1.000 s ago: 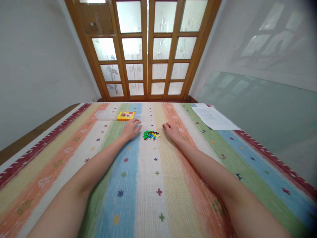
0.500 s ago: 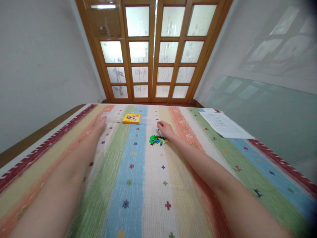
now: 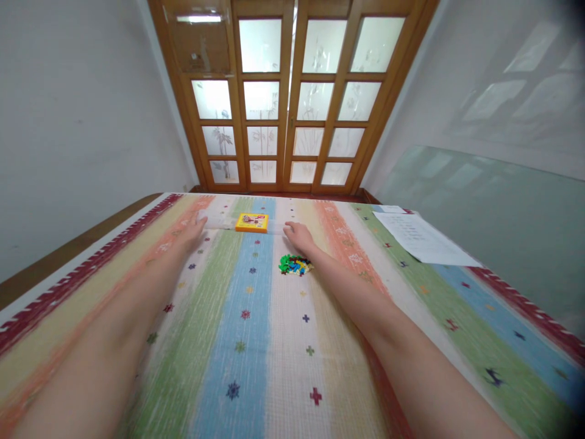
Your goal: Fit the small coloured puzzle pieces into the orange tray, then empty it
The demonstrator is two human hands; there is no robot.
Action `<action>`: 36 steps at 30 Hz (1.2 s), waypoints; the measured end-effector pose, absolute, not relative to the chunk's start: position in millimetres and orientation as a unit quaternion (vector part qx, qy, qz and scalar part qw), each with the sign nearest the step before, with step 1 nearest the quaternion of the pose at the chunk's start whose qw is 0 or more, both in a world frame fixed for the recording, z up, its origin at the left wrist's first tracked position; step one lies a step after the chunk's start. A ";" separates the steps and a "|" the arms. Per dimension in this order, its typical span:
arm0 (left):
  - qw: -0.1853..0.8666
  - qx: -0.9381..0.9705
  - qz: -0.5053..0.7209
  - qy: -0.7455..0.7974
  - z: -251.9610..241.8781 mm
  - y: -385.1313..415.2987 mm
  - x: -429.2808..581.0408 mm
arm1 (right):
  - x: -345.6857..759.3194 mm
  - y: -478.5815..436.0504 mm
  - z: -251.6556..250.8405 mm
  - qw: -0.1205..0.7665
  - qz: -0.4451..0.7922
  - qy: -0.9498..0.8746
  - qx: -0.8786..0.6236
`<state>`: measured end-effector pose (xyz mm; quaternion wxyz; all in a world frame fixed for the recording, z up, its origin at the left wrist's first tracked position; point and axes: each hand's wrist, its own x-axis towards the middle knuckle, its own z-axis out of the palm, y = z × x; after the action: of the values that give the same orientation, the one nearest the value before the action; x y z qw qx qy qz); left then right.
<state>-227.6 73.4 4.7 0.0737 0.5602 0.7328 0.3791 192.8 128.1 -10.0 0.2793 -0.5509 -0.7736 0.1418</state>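
Observation:
A flat yellow box (image 3: 251, 223) with a printed picture lies near the far side of the table, between my hands. Clear plastic sheeting (image 3: 221, 221) extends from both sides of it; whether it is one bag or separate pieces I cannot tell. My left hand (image 3: 195, 231) is closed at the plastic's left end. At the right end, the fingers of my right hand (image 3: 299, 236) pinch the edge of the plastic. Just in front of my right hand sits a small heap of toy building bricks (image 3: 295, 264), mainly green, blue, yellow and brown.
A striped, patterned cloth (image 3: 247, 366) covers the table. Printed sheets of paper (image 3: 420, 238) lie at the far right. Past the table stand wood-framed glass doors (image 3: 286, 91), and a pale green glass panel (image 3: 493, 195) leans along the right wall.
My right hand has moved left, bringing its fingers to the plastic's right end. The yellow box appears slightly farther right as the view shifts a little. My left hand stays at the plastic.

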 end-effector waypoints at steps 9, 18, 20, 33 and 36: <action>0.103 0.568 0.358 0.734 -16.4 97.0 -176.8 | 249.9 124.3 -6.0 0.259 0.097 -0.745 -0.607; 0.126 0.638 0.350 0.675 -22.2 101.5 -87.0 | 329.0 100.5 -2.6 0.235 0.035 -0.701 -0.673; 0.127 0.653 0.344 0.663 -21.8 99.7 -72.5 | 341.2 97.3 -3.4 0.230 0.018 -0.695 -0.681; 0.074 0.685 0.315 0.653 -20.4 83.9 -66.8 | 350.7 95.7 -10.3 0.250 0.014 -0.650 -0.717; 0.060 0.660 0.337 0.669 -16.9 79.1 -69.2 | 351.2 95.6 -11.6 0.255 0.010 -0.652 -0.714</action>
<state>-69.2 79.1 -16.9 0.0602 0.6602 0.6687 0.3366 351.2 95.6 -11.6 0.2554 -0.7138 -0.6521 0.0098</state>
